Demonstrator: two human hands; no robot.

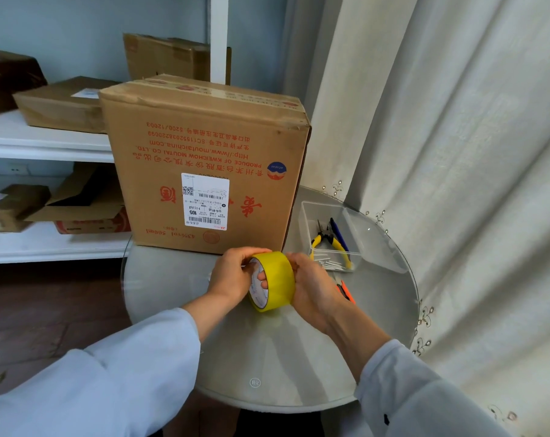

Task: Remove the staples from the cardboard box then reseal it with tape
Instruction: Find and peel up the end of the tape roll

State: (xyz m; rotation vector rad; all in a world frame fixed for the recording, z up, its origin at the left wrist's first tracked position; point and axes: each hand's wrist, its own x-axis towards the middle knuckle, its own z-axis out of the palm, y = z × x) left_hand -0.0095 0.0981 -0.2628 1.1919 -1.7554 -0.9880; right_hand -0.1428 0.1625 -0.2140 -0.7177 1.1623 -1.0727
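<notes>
**Tape roll in both hands, box waiting to be sealed**

Tape is what this moment turns on. The yellow tape roll is held above the round glass table, near the middle of the view, gripped from both sides. The left hand curls round the roll's left face, with a fingertip showing through the core. The right hand wraps its fingers over the outer band from the 3 o'clock side. Neither hand has a loose end of tape drawn out that I can see.

The cardboard box stands on the table at 12 o'clock from the roll, printed upside down, with its top flaps folded shut. Whether any staples remain in it cannot be told from here. At about 2 o'clock from the roll sits a clear plastic tray holding yellow-handled pliers, with what look like a blue tool and pale slender pieces beside them. An orange-handled tool lies just behind the right hand.

Judging by the tools laid aside and the roll in hand, the staple step looks finished and the resealing step is starting. The next move probably calls for finding the tape's free end, peeling a length loose, and carrying the roll up to 12 o'clock to lay it along the box's top seam. The end may be hard to spot on such a glossy roll.
</notes>
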